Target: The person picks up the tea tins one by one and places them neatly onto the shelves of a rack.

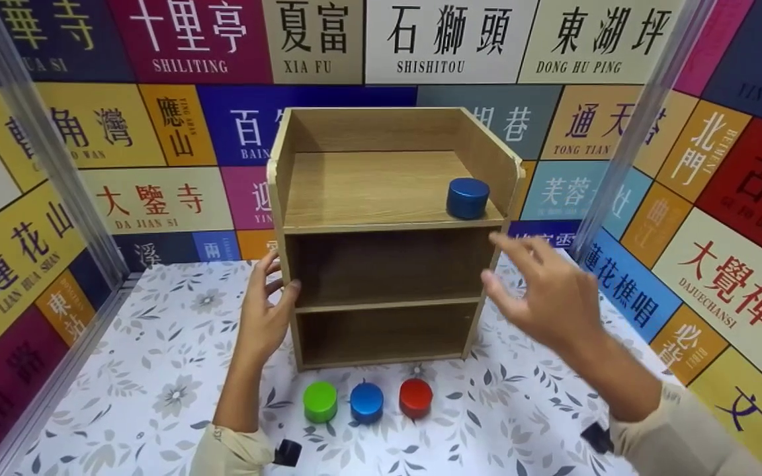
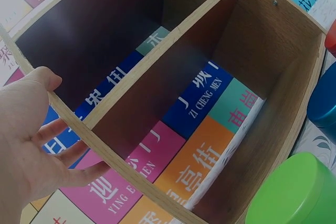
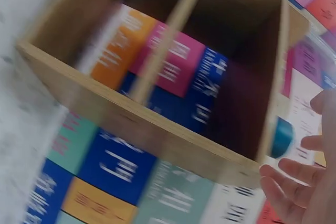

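A small wooden shelf unit [image 1: 368,185] with an open back stands upright on the table. My left hand [image 1: 264,314] holds its left side panel, the thumb [image 2: 48,78] over the front edge and the fingers along the outer face. Near the front right corner of the top board sits a dark blue round canister [image 1: 467,198]. My right hand [image 1: 548,294] is just right of the shelf unit, fingers spread and nothing in them, its fingertips close to the right panel below the canister. Both lower compartments hold nothing.
In front of the shelf unit, a green canister [image 1: 320,402], a blue canister [image 1: 366,402] and a red canister [image 1: 415,398] stand in a row on the floral tablecloth [image 1: 176,396]. Walls with coloured sign panels [image 1: 447,39] and metal posts [image 1: 645,125] enclose the table.
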`<state>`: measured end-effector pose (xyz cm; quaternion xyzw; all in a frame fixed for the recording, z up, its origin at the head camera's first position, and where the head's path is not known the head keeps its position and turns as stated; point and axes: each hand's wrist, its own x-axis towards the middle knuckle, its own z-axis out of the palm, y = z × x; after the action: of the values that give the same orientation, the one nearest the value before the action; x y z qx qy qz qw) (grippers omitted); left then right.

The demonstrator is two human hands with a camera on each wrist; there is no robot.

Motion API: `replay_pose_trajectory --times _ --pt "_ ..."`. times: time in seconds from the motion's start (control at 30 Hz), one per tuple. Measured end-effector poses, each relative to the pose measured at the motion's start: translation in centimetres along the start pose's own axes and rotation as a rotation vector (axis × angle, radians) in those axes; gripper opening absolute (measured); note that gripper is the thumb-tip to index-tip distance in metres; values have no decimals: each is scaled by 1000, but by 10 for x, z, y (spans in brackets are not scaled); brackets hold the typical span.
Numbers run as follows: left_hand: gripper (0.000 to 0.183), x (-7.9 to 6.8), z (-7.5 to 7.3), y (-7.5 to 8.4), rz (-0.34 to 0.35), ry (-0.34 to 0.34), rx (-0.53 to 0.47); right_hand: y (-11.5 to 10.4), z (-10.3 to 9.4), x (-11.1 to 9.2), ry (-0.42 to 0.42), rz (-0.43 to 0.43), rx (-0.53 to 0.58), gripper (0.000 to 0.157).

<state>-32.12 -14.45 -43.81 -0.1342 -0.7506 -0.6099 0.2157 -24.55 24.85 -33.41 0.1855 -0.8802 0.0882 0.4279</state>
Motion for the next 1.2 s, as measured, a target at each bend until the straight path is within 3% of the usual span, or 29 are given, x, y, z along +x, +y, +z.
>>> replay_pose_trajectory --times 0.23,0.37,0.47,0.6,0.77,1.2 --pt "59 1 1 1 -30 -17 0 -6 36 -54 -78 -35 35 55" --pt "60 -3 1 19 -56 -19 -11 -10 52 -73 -85 -73 72 55" --pt "60 -4 1 23 -77 -21 -15 -14 62 -82 -87 -92 93 54" --pt "60 0 1 6 -61 -12 -12 -20 77 -94 -85 -115 138 58" --pt "59 1 -1 -1 -16 -3 -13 -29 98 -111 -106 -176 180 62" --pt "60 0 0 0 -10 3 -13 -43 128 -148 -350 -213 183 47"
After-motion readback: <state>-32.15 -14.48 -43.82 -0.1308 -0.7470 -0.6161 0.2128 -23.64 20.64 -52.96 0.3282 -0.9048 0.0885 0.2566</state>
